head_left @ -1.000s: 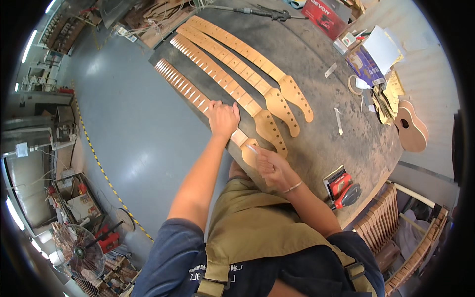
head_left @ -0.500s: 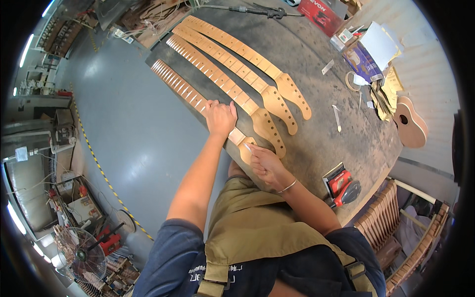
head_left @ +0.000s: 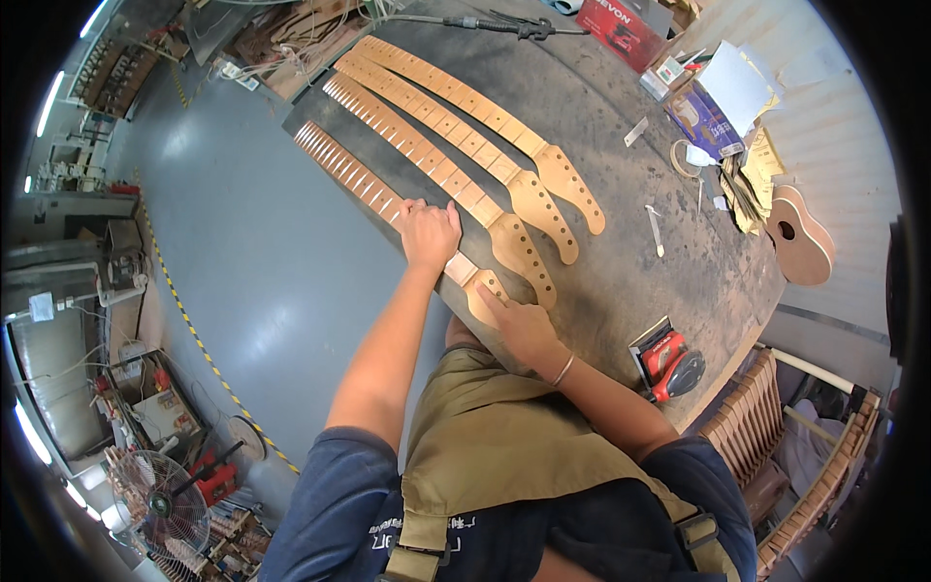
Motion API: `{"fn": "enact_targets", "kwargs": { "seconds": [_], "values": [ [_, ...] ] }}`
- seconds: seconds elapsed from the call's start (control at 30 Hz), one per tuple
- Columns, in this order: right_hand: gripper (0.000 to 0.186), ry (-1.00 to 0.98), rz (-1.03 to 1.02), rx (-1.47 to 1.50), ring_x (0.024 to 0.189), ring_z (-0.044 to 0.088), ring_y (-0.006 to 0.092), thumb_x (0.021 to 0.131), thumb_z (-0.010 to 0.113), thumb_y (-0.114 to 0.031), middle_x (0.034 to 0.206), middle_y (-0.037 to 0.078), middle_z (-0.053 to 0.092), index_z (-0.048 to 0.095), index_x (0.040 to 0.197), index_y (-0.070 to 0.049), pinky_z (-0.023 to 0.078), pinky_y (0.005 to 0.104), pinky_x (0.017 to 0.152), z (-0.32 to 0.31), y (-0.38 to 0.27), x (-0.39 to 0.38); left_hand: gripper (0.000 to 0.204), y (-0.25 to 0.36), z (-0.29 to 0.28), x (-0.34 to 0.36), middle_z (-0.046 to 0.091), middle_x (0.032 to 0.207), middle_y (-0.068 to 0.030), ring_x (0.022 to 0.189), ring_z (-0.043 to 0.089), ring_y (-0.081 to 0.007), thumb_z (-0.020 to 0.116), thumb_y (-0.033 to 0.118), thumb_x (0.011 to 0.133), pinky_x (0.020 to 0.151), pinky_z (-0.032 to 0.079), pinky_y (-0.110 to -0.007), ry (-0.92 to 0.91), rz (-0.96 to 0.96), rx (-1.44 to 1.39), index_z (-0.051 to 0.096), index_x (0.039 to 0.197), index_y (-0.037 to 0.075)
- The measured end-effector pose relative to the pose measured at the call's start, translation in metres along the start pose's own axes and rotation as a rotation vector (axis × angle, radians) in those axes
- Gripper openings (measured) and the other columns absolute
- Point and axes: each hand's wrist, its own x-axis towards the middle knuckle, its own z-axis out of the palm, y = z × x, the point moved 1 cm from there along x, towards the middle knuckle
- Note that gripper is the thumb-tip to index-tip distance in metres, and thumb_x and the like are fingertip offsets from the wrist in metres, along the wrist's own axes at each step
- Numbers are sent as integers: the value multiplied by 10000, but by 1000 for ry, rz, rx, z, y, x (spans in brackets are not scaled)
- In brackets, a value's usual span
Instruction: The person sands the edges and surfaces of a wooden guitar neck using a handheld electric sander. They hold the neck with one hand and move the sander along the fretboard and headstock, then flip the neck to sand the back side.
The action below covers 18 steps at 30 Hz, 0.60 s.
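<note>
Nearest the table's left edge lies a guitar neck [head_left: 349, 173] with pale inlays along its fingerboard. My left hand [head_left: 430, 236] is closed over it, fingers curled around its width near the headstock. At the headstock, my right hand [head_left: 527, 333] presses an outstretched index finger onto the wood beside the tuner holes. Its other fingers are folded under; whatever they hold is hidden. Beside this neck lie a second inlaid neck [head_left: 417, 136] and two plainer ones, a middle neck [head_left: 461, 133] and a far neck [head_left: 499, 118], their headstocks toward me.
A red and black sander [head_left: 667, 361] stands on the dark worktable [head_left: 611, 291] at right. Behind it are a small white tool [head_left: 656, 231], boxes [head_left: 708, 116] and a guitar-shaped body [head_left: 801, 236]. An air gun [head_left: 529, 29] lies at the back. Grey floor runs along the left.
My right hand has turned from a pinch around a small white thing to an index finger laid on the headstock. The white thing no longer shows. My left hand stays put.
</note>
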Motion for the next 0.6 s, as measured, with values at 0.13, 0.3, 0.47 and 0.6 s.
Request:
{"fn": "enact_targets", "kwargs": {
  "seconds": [0.13, 0.3, 0.47, 0.6],
  "values": [
    [746, -89, 14, -26, 661, 694, 320, 980, 590, -89, 810, 116, 676, 381, 1686, -204, 543, 455, 601, -9, 1, -12, 554, 1, -2, -4, 746, 731, -177, 893, 677, -307, 575, 318, 1060, 1034, 411, -431, -8, -7, -20, 766, 671, -29],
    [658, -153, 20, -27, 728, 736, 342, 1013, 615, -225, 923, 142, 735, 425, 1637, -136, 562, 480, 634, -15, 0, 3, 563, 1, -4, -1, 735, 717, -190, 895, 671, -311, 565, 312, 1064, 1057, 407, -432, -43, -16, -59, 758, 668, -40],
    [657, -121, 9, 42, 726, 725, 333, 1005, 592, -138, 941, 131, 742, 426, 1640, -177, 561, 458, 621, -8, 7, 2, 550, -1, 0, -1, 740, 722, -178, 902, 676, -309, 573, 319, 1061, 1038, 406, -437, -9, 2, 3, 779, 671, -9],
    [656, -143, 41, 40, 734, 724, 327, 1008, 584, -129, 948, 124, 741, 426, 1641, -197, 560, 449, 630, -2, 11, -2, 547, 0, -3, 0, 739, 720, -174, 904, 680, -312, 576, 324, 1059, 1025, 406, -443, -71, -17, -22, 780, 680, -14]
  ]
}}
